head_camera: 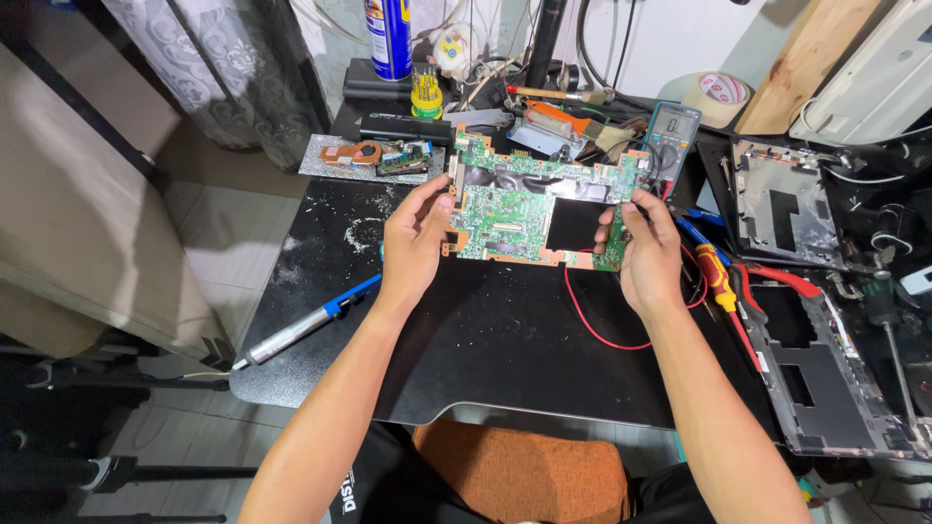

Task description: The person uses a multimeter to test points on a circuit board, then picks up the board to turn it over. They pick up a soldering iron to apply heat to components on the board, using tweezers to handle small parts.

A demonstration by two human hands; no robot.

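Observation:
A green laptop circuit board [515, 204] with a black square patch is held up over the black work mat [505, 340]. My left hand [416, 238] grips its left edge, thumb on top. Gripping the board's right edge is my right hand [646, 247], with the fingers wrapped around the lower right corner. The board is roughly level and tilted slightly toward me.
A soldering iron [306, 325] lies at the mat's left edge. A copper heat sink part [374, 155] rests on a foil sheet behind. A multimeter [672, 131], red screwdriver [716, 277], red wire [592, 325] and opened laptop shells [825, 369] crowd the right. A spray can [390, 39] stands at the back.

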